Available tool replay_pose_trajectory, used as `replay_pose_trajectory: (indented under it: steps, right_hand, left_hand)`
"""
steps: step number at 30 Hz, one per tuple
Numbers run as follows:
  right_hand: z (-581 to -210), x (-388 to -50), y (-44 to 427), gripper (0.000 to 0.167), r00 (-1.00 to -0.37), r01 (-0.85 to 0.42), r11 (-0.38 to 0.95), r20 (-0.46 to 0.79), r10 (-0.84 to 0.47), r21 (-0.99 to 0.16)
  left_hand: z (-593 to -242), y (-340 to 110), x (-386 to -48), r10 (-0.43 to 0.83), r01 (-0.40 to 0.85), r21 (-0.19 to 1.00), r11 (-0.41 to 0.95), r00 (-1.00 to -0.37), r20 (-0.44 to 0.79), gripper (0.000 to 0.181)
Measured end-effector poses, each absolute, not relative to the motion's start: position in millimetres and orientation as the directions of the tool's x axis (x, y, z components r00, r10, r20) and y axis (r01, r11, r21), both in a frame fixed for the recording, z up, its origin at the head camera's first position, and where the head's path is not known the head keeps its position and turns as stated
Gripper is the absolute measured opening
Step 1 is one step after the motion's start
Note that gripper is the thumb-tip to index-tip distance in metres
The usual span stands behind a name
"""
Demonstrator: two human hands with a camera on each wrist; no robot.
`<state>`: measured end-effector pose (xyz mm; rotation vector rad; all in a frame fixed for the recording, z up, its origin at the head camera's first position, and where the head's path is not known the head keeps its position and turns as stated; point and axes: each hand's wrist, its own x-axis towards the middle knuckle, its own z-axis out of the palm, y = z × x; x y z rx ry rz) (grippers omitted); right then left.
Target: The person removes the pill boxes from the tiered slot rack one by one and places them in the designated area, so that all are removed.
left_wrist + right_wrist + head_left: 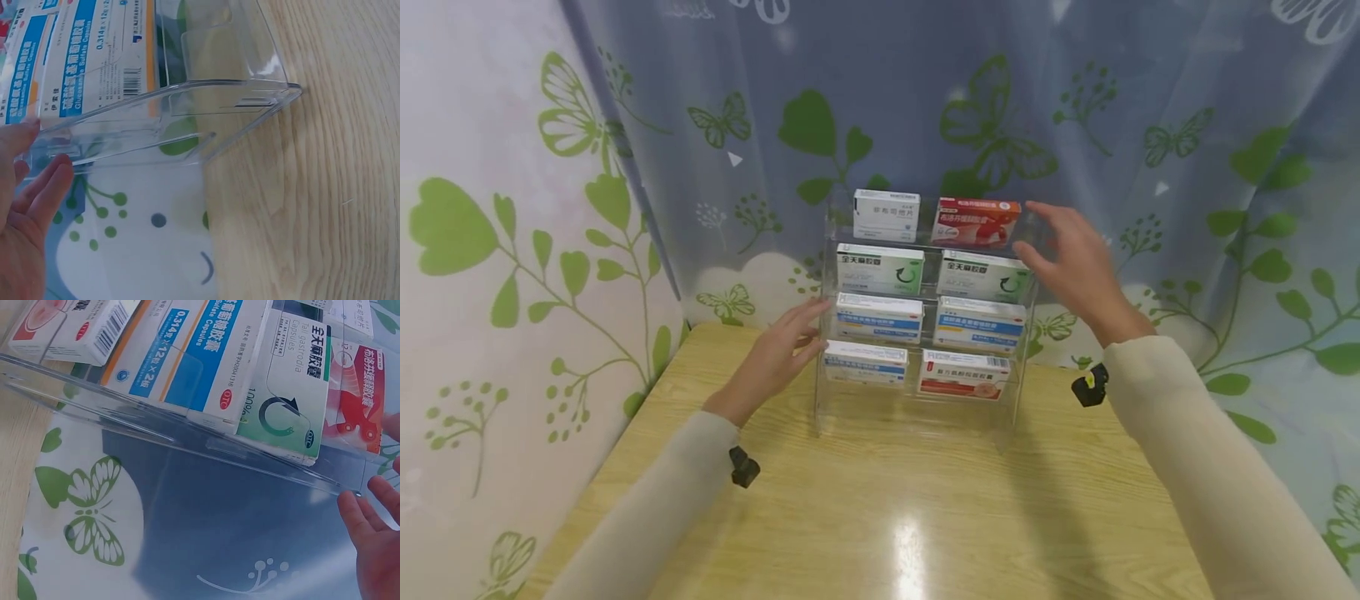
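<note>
The clear rack (917,412) of boxes (880,271) is set between the left hand (778,358) and right hand (1078,262), both loosely spread beside it; it is best steadied evenly, so none are tipped.

I count one tabletop (820,517), one stand (865,408) and eight boxes (880,310), two in each of four rows. By kind: one white box (886,218), one red box (976,223), two green-and-white boxes (880,271), three blue-striped boxes (980,327) and one red-and-white box (966,377). My left grip (775,354) and right grip (1078,262) make two, my sleeves (658,500) two more, and the black wrist devices (745,467) another two.
</note>
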<state>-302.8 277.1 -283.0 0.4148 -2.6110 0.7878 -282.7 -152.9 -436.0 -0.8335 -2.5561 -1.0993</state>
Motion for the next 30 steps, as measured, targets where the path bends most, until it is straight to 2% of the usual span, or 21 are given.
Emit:
replay_pose_trajectory:
  steps: [8, 19, 27, 30]
  right_hand:
    - [-279, -312, 268, 0.061, -0.882, -0.372, 0.827, 0.438, -0.174, -0.421]
    - [-275, -319, 249, 0.061, -0.844, -0.411, 0.86, 0.484, -0.233, -0.302]
    - [-269, -322, 243, 0.032, -0.874, -0.371, 0.842, 0.453, -0.175, -0.391]
    - [-267, -322, 242, 0.03, -0.876, -0.368, 0.847, 0.45, -0.177, -0.384]
  left_hand:
    - [-439, -150, -282, 0.393, 0.577, 0.599, 0.554, -0.817, 0.422, 0.066]
    - [-440, -150, -280, 0.39, 0.585, 0.602, 0.543, -0.811, 0.436, 0.066]
    - [-441, -150, -281, 0.391, 0.583, 0.6, 0.548, -0.813, 0.433, 0.065]
    - [-441, -150, -280, 0.39, 0.587, 0.599, 0.544, -0.809, 0.439, 0.065]
